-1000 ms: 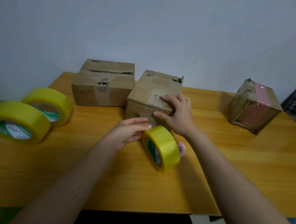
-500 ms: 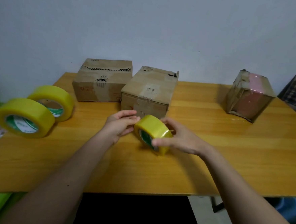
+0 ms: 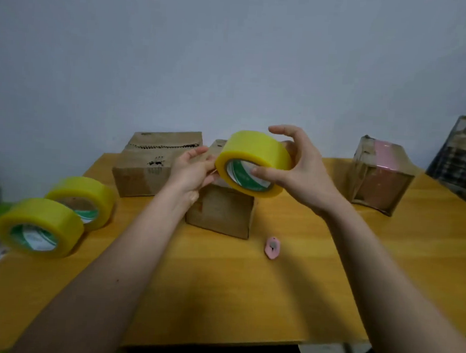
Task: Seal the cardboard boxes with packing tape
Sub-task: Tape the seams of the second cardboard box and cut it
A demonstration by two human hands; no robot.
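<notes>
My right hand (image 3: 301, 167) holds a yellow roll of packing tape (image 3: 252, 153) in the air, thumb across its green-printed core and fingers over its rim. My left hand (image 3: 192, 170) touches the roll's left edge with its fingertips. Below the roll a small cardboard box (image 3: 221, 211) stands on the wooden table (image 3: 232, 294), its top hidden by the roll and hands. A second cardboard box (image 3: 147, 167) with a torn top seam stands behind it to the left. A third box (image 3: 378, 172), wrapped in shiny tape with a pink patch, stands at the right.
Two more yellow tape rolls (image 3: 41, 226) (image 3: 84, 199) lie at the table's left edge. A small pink cutter (image 3: 272, 247) lies on the table in front of the middle box. A dark checked object (image 3: 464, 159) leans at the far right. The wall is close behind.
The roll has been lifted off the table to above the middle box by my right hand. My left hand rose with it. The pink cutter now lies uncovered on the table.
</notes>
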